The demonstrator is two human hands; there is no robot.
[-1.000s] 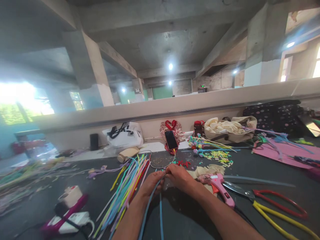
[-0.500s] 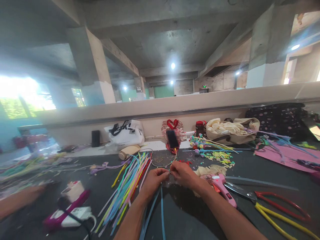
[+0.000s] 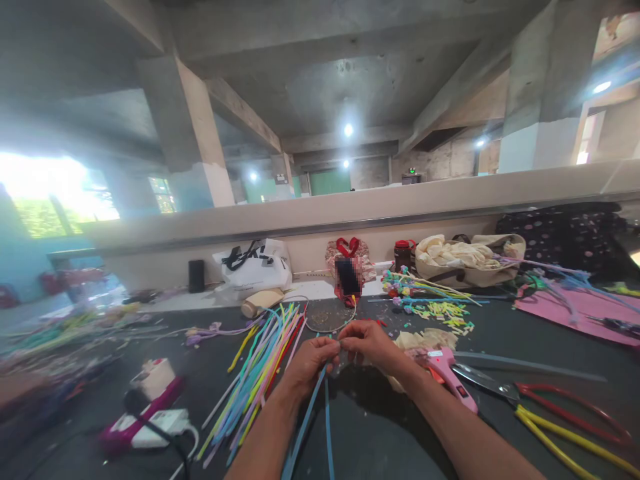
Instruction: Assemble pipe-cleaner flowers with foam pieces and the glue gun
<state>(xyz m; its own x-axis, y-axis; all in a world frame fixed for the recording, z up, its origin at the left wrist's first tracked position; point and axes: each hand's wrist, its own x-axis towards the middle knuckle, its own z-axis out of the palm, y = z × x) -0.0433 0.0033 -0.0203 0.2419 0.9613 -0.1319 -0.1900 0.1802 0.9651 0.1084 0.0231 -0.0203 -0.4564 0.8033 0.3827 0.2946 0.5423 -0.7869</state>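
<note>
The blue strips [image 3: 325,407] are pinched at their top ends between the left hand [image 3: 306,360] and right hand [image 3: 373,343], fingertips meeting above the dark table [image 3: 500,400] near its front edge; concrete beams are seen overhead.

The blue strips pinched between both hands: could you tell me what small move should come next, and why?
Probably a slight lift of the blue strips toward the camera. The left hand and right hand meet at the strips' top ends, fingertips close together low over the dark table, hiding the work there; the strips' long tails trail back between the forearms.
</note>
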